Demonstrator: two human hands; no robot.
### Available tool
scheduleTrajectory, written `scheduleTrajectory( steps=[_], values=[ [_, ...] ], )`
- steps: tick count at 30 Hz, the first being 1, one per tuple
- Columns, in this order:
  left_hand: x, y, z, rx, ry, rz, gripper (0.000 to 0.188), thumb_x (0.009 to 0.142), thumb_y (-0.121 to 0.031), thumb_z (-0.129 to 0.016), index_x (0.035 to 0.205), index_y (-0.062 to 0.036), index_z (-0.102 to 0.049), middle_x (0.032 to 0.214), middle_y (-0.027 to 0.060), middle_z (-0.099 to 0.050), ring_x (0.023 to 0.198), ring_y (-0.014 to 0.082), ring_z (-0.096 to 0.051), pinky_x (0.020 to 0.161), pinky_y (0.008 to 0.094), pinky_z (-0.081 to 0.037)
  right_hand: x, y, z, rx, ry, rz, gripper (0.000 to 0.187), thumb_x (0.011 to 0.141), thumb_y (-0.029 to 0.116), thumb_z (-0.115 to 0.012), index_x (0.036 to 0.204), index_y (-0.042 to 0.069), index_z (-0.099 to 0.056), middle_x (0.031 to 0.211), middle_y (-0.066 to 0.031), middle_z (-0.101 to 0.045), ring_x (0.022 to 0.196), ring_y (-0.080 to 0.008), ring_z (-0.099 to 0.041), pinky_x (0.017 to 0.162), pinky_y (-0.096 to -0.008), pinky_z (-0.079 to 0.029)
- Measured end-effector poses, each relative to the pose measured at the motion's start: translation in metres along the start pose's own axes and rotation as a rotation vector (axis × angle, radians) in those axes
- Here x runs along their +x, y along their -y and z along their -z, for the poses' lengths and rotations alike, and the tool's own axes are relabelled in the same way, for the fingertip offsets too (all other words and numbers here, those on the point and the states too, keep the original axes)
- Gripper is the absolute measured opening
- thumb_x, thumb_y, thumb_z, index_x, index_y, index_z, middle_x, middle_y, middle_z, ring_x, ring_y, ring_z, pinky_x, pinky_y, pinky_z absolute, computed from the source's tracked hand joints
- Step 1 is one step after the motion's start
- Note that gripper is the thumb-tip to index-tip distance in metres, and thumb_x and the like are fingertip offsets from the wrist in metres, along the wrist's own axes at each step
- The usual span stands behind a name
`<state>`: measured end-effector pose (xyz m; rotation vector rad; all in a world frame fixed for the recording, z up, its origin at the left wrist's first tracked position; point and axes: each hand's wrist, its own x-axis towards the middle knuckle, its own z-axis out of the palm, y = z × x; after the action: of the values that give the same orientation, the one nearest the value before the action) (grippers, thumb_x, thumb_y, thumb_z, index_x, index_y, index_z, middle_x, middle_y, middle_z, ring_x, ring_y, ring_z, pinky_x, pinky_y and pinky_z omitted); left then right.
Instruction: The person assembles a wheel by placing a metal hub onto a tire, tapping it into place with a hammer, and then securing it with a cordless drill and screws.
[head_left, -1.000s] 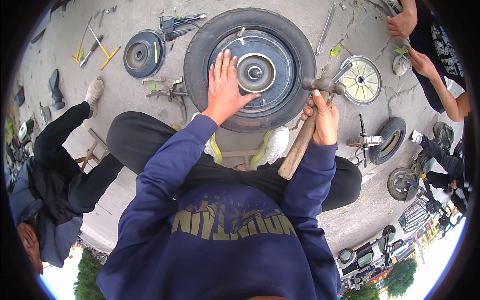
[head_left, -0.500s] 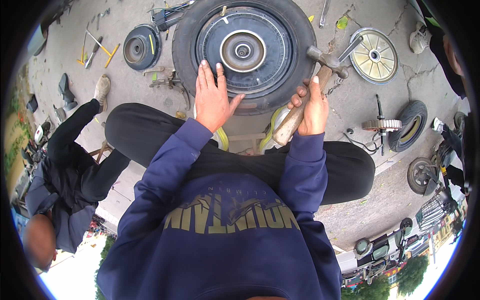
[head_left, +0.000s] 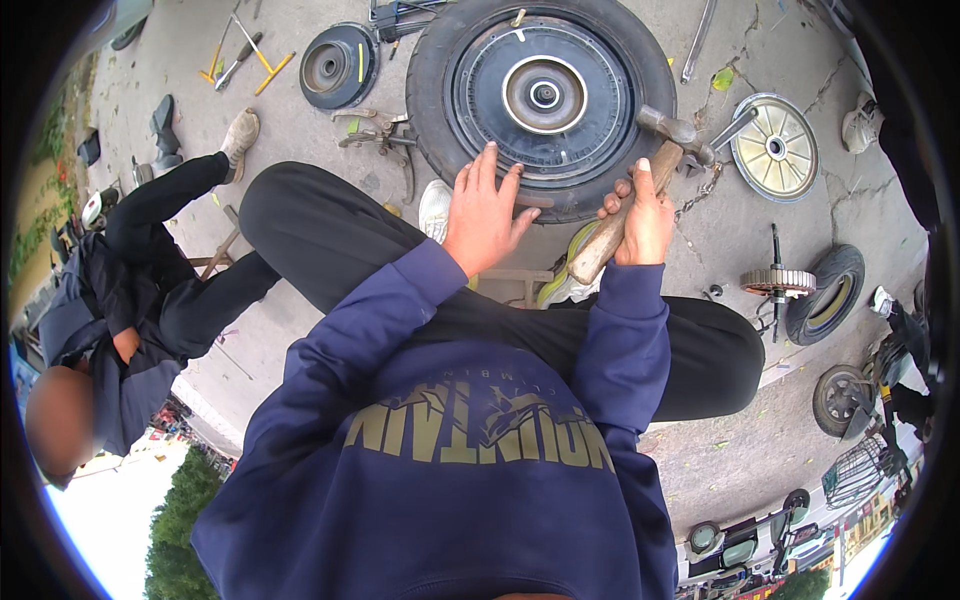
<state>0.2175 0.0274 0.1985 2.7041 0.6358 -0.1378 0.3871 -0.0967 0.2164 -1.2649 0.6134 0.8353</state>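
Rubber tyre with its round black metal hub lay on cracked concrete ground, left hand spread flat on it, right hand fingers clenched around a wooden-handled hammer.

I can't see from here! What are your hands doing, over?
Left hand flat on tyre. Right hand gripping hammer. Nothing between them.

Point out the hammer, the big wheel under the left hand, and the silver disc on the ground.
hammer [head_left: 625,205]: head view, on its wooden handle.
big wheel [head_left: 545,95]: head view, on its hub.
silver disc [head_left: 775,148]: head view, at its centre.
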Motion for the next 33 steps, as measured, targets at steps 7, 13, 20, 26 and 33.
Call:
scheduleTrajectory(
  steps=[7,13,20,26,33],
  values=[
    [0.061,0.043,0.028,-0.164,-0.191,0.212,0.028,0.091,-0.020,-0.066,0.114,-0.0047,-0.063,0.103,0.0129,-0.064,0.098,0.0344,-0.063,0.081,0.0447,-0.052,0.007,-0.021,-0.009,-0.270,-0.038,0.242,0.024,0.099,0.022,-0.065,0.092,0.004,-0.051,0.066,-0.0034,-0.052,0.045,-0.0140,-0.052,0.040,-0.0307,-0.043],
    [0.195,0.120,0.039,-0.066,-0.365,-0.225,0.034,0.091,-0.016,-0.068,0.125,-0.0170,-0.066,0.137,0.0126,-0.054,0.128,0.0349,-0.050,0.104,0.0448,-0.045,0.015,-0.041,-0.013,-0.403,-0.101,0.379,0.024,0.097,0.020,-0.067,0.092,0.001,-0.052,0.063,-0.0040,-0.054,0.044,-0.0133,-0.052,0.041,-0.0305,-0.041],
    [0.249,0.134,0.042,-0.009,-0.055,-0.443,0.038,0.093,-0.030,-0.069,0.130,-0.0258,-0.064,0.153,0.0121,-0.043,0.139,0.0365,-0.042,0.113,0.0462,-0.039,0.038,-0.068,-0.005,-0.409,-0.163,0.388,0.024,0.096,0.019,-0.068,0.096,-0.001,-0.055,0.064,-0.0052,-0.057,0.047,-0.0142,-0.054,0.044,-0.0302,-0.044],
    [0.258,0.133,0.051,-0.019,-0.014,-0.433,0.027,0.088,-0.039,-0.073,0.111,-0.0245,-0.071,0.151,0.0077,-0.046,0.133,0.0330,-0.050,0.107,0.0468,-0.044,0.041,-0.065,-0.013,-0.396,-0.188,0.348,0.024,0.097,0.018,-0.068,0.099,-0.001,-0.054,0.064,-0.0050,-0.057,0.047,-0.0138,-0.053,0.045,-0.0300,-0.045],
    [0.267,0.139,0.072,-0.221,0.091,-0.425,0.032,0.080,-0.030,-0.075,0.097,-0.0044,-0.067,0.147,0.0235,-0.048,0.114,0.0430,-0.060,0.096,0.0461,-0.051,0.046,-0.062,-0.014,-0.334,-0.165,0.273,0.024,0.097,0.019,-0.067,0.096,0.000,-0.053,0.064,-0.0055,-0.056,0.046,-0.0157,-0.056,0.044,-0.0309,-0.046]
  ],
)
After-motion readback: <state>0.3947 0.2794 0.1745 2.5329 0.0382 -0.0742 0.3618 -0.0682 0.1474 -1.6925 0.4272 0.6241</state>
